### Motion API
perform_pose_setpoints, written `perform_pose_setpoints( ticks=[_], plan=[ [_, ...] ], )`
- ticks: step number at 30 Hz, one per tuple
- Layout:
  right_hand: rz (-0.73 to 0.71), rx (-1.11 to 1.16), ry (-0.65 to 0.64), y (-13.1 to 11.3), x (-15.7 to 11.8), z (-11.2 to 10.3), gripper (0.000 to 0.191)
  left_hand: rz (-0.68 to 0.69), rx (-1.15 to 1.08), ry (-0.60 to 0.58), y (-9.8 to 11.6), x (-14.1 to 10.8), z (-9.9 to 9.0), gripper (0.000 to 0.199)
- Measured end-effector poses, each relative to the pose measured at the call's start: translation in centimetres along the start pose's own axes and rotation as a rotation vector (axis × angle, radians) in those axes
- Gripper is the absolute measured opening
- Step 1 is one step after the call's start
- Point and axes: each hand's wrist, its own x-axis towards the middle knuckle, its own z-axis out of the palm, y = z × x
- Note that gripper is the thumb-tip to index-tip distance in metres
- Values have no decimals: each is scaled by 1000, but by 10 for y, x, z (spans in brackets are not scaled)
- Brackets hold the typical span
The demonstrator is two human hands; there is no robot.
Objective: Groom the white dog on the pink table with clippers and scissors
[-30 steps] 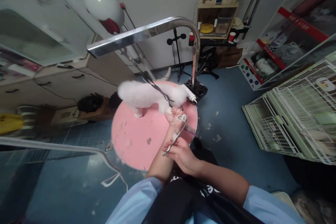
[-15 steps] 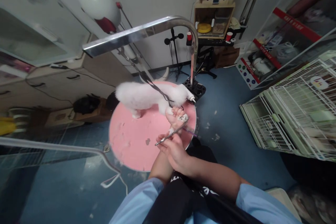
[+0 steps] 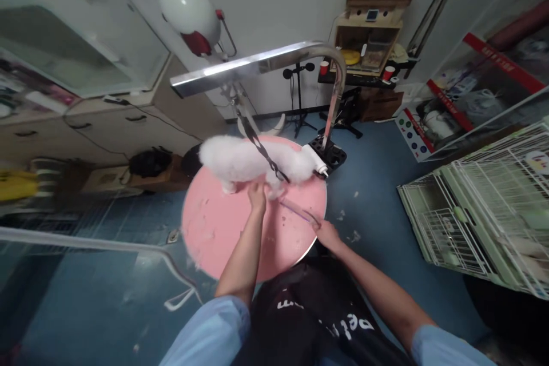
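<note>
A white dog [image 3: 244, 159] stands on the round pink grooming table [image 3: 214, 234], with a white cone-like cover at its head. My left hand [image 3: 258, 197] is under its belly, close beside a front leg [image 3: 274, 183]; its fingers are partly hidden and blurred. At the table's right edge, my right hand [image 3: 328, 234] is closed on dark metal scissors [image 3: 315, 219]. Touching or nearly touching them is the end of a thin purple comb-like strip [image 3: 295, 210], which points toward the front leg. A black braided strap [image 3: 263, 151] hangs across the dog.
A metal grooming arm [image 3: 257, 63] arches over the dog from a black holder tray [image 3: 337, 155]. White wire cages [image 3: 454, 229] stand right, drawers [image 3: 141, 131] left. A white-and-red lamp-like device [image 3: 191, 11] hangs behind. A white bar [image 3: 107, 246] crosses lower left.
My hands have parted: the left left the paw and moved to the dog's belly, the right went to the table's right edge with the scissors. The view shifted slightly.
</note>
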Motion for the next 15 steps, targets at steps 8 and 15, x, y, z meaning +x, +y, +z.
perform_pose_setpoints(
  ticks=[8,15],
  plan=[
    [-186,-693,-114,-5,53,6,33,-109,120,-226,-3,56,10,16],
    [-526,-784,-210,2,12,55,27,-259,-31,-310,-14,104,38,17]
  ],
)
